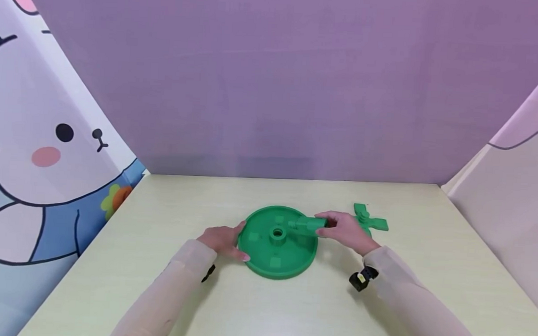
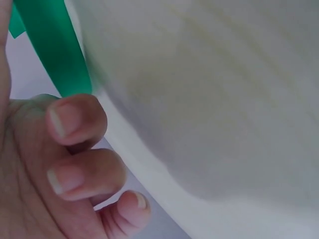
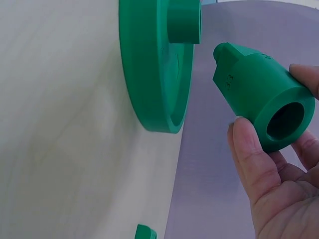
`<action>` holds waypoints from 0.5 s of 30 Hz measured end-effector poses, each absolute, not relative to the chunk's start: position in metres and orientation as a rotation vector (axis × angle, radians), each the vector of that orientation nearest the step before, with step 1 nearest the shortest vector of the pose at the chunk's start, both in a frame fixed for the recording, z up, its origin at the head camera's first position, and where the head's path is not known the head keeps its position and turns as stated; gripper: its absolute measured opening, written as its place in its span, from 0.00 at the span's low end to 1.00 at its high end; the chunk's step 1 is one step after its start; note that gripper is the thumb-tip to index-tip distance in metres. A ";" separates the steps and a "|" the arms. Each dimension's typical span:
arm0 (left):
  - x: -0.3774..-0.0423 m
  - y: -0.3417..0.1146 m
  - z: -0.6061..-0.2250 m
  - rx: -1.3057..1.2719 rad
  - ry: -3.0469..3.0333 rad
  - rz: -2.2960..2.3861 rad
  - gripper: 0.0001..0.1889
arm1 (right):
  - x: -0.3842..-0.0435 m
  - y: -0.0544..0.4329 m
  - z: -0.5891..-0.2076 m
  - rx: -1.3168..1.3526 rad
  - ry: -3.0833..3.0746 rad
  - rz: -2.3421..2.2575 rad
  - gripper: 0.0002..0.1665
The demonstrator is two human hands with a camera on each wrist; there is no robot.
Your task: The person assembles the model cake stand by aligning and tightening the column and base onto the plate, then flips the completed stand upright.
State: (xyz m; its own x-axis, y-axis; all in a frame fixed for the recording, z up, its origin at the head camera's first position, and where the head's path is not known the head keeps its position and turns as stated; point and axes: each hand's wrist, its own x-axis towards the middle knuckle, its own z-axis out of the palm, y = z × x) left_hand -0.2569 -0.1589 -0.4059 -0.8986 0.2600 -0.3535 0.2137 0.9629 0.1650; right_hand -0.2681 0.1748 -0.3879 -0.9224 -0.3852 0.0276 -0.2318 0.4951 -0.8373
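Note:
A round green dish (image 1: 258, 255) with a raised rim and a hollow hub (image 1: 277, 233) at its centre lies flat on the table. At its left edge my left hand (image 1: 223, 240) holds the rim, with thumb and index finger spread along it; the other fingers curl loosely in the left wrist view. My right hand (image 1: 345, 232) grips a green hollow cylinder (image 3: 249, 82) between thumb and fingers. Its open bore faces the palm. The narrower, flat-sided end carries a small peg, pointing toward the hub over the dish's right side.
Behind my right hand a green part with flat blades (image 1: 362, 211) lies on the pale table (image 1: 271, 313). A purple panel (image 1: 272, 88) rises at the back edge. Printed cartoon cloth (image 1: 51, 103) hangs at the left, and a pale side panel (image 1: 511, 198) stands at the right.

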 end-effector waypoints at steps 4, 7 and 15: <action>-0.257 -0.158 -0.406 0.335 2.732 0.168 0.55 | -0.269 0.170 -0.387 -0.542 2.560 -1.395 0.28; -0.257 -0.159 -0.405 0.332 2.730 0.167 0.55 | -0.270 0.166 -0.386 -0.542 2.562 -1.374 0.28; -0.256 -0.159 -0.405 0.306 2.707 0.191 0.55 | -0.272 0.154 -0.380 -0.596 2.617 -1.262 0.27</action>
State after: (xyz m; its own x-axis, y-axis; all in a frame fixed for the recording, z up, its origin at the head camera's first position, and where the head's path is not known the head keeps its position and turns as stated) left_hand -0.2558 -0.1595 -0.4046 -0.8927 0.2405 -0.3812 0.1847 0.9666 0.1774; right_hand -0.2715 0.1540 -0.3796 -0.9044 -0.4264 0.0154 -0.2776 0.5606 -0.7802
